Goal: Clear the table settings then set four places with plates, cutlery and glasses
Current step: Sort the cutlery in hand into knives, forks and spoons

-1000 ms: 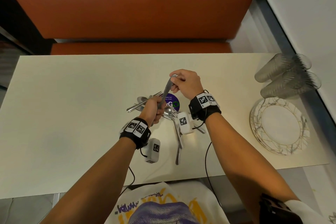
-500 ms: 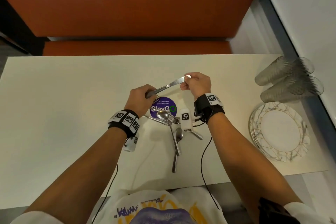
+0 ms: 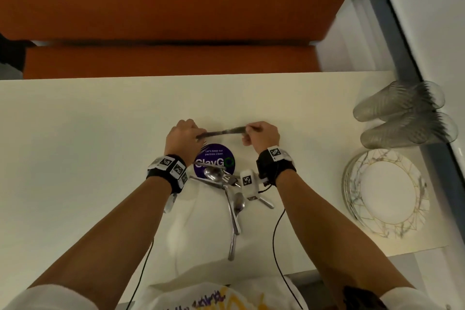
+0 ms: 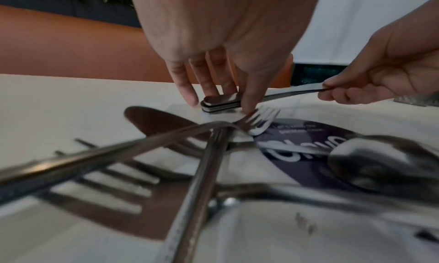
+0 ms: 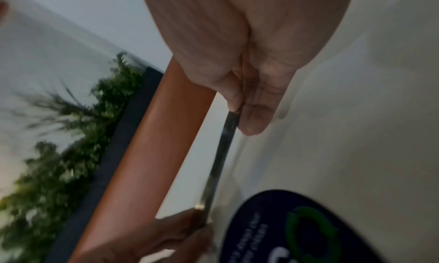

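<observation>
Squaring the bundle is the step in hand as I read it, so keep your left hand (image 3: 185,137) low and let the table (image 3: 75,158) do the aligning: its fingers (image 4: 182,83) reach down nearly straight, thumb on the near side, closed around the handle ends of the stacked knives (image 3: 221,131), which sit at or just above the surface. The left wrist view shows about three handle ends layered flush (good, don't let them fan out). Tap the ends level before you lift, and grip the handles, not the blades. Moving right, the knives run roughly level between both hands, just beyond the purple round sticker (image 3: 214,160); they look like plain polished steel, slim, with a serrated edge visible in the right wrist view. Your right hand (image 3: 261,136) pinches the blade end, thumb against curled forefinger, other fingers tucked; keep that pinch on the flat sides, off the teeth. Below your wrists the loose cutlery pile (image 3: 226,184) lies crossed on the table, forks and spoons overlapping, partly on the sticker; I'd sort that next by type, my guess only. Far right, the stacked plates (image 3: 385,191) sit near the table's edge with the stacked glasses (image 3: 400,113) lying on their sides just behind them, both well apart from your hands.
</observation>
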### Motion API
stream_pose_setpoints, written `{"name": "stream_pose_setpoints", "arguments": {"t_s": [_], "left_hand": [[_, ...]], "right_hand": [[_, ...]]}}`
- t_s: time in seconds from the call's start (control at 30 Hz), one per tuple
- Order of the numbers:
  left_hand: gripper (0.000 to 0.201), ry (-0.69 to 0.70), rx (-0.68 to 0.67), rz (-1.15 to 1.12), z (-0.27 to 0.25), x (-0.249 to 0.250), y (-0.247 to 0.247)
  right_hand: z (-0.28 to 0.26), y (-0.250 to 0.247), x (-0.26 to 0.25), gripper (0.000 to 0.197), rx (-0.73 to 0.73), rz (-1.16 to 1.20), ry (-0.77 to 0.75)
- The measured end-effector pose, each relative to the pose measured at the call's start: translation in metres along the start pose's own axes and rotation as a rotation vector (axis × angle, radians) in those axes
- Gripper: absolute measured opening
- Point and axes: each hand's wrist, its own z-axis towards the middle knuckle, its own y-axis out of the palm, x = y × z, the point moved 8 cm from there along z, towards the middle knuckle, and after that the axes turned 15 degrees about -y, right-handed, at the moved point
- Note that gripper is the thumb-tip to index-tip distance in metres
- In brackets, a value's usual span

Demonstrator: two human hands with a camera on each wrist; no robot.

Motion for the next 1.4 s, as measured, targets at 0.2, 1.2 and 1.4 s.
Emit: {"name": "stream_pose_setpoints", "arguments": {"t_s": [0.2, 1.2, 1.4], "left_hand": [[0.017, 0.033, -0.049, -0.059, -0.033, -0.014, 0.006], [0.012, -0.09, -0.039, -0.127, -0.02, -0.034, 0.004], [0.014, -0.078, -0.037, -0.134, -0.02, -0.033, 0.002]], "right_hand": [[-0.004, -0.001, 0.004, 0.01, -0.165, -0.344, -0.223], [-0.015, 0.025, -0.007, 0.009, -0.366, -0.531, -0.52], [-0.017, 0.023, -0.004, 0.018, -0.369, -0.529, -0.477]]}}
